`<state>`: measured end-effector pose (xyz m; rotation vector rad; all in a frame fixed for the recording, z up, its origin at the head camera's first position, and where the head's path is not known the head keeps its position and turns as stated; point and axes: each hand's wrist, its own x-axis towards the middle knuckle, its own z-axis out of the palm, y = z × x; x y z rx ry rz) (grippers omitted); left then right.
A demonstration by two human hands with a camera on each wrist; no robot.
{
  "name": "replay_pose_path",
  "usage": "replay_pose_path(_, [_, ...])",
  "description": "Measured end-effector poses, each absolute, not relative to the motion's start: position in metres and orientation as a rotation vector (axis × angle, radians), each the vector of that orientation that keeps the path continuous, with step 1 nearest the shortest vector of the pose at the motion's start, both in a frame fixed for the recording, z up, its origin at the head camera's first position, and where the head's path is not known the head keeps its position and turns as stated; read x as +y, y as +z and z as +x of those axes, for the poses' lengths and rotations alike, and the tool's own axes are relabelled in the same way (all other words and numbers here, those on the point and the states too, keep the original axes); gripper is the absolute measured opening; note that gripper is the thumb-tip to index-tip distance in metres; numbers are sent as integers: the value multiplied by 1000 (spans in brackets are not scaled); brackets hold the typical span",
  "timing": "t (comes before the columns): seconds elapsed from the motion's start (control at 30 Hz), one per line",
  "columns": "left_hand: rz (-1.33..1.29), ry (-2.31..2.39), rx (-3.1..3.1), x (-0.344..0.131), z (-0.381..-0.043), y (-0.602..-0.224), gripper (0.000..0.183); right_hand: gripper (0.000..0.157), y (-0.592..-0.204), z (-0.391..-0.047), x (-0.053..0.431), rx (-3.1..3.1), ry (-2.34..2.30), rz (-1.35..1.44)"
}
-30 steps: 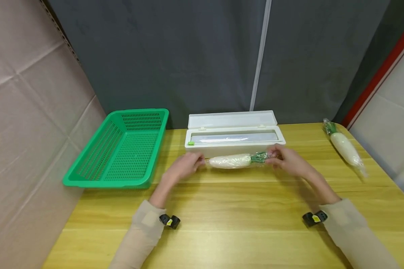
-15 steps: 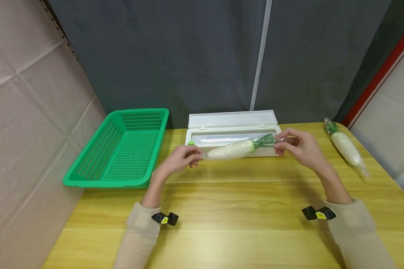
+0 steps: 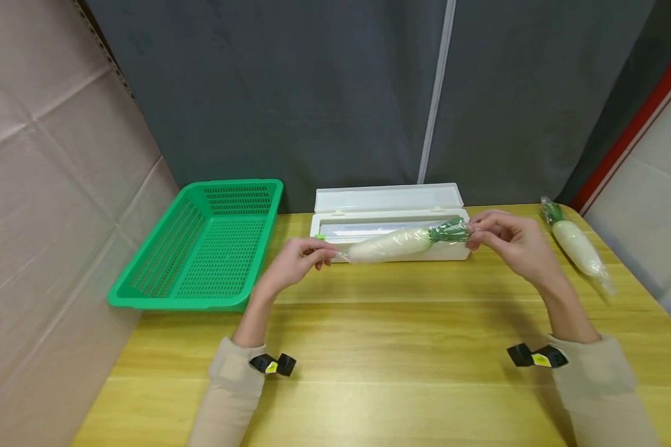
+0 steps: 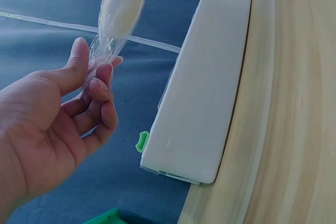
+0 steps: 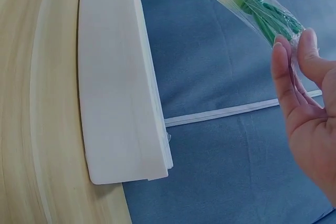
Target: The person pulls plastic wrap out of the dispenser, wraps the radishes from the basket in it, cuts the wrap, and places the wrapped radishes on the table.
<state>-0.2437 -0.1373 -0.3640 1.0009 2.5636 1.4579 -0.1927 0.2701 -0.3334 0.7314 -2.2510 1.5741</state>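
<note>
A white radish (image 3: 394, 244) with green stems, wrapped in clear plastic film, is held up off the table between both hands. My left hand (image 3: 295, 264) pinches the twisted film at the root end. At the leafy end, my right hand (image 3: 514, 245) pinches the gathered film beyond the stems. The radish tilts slightly, its leafy end higher in the head view. Behind and below it stands a white cling film box (image 3: 335, 217) with its lid raised, partly covered by the radish. In the left wrist view, a green slider (image 4: 142, 141) shows on the box's edge.
A green plastic basket (image 3: 251, 292) stands at the table's left. Another wrapped radish (image 3: 578, 247) lies near the right edge. A dark grey curtain (image 3: 313, 93) hangs behind the wooden table (image 3: 391, 372).
Both hands have raised the wrapped radish from the table in front of the box. It has shifted slightly right, and its leafy end has tilted up.
</note>
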Motion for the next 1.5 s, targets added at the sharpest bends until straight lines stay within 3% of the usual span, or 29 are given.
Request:
replay_pose_path(0.37, [996, 1650, 2596, -135, -235, -355, 22, 12, -331, -192, 275, -2131, 1696, 806])
replay_pose_path(0.57, [1006, 1771, 2659, -134, -230, -350, 17, 10, -326, -190, 273, -2239, 1630, 693])
replay_pose_path(0.93, [1001, 2055, 2644, -131, -229, -346, 15, 20, -331, -195, 271, -2267, 1677, 602])
replay_pose_path(1.5, [1188, 1788, 2932, -123, -219, -340, 9, 24, -339, -197, 264, -2382, 1378, 241])
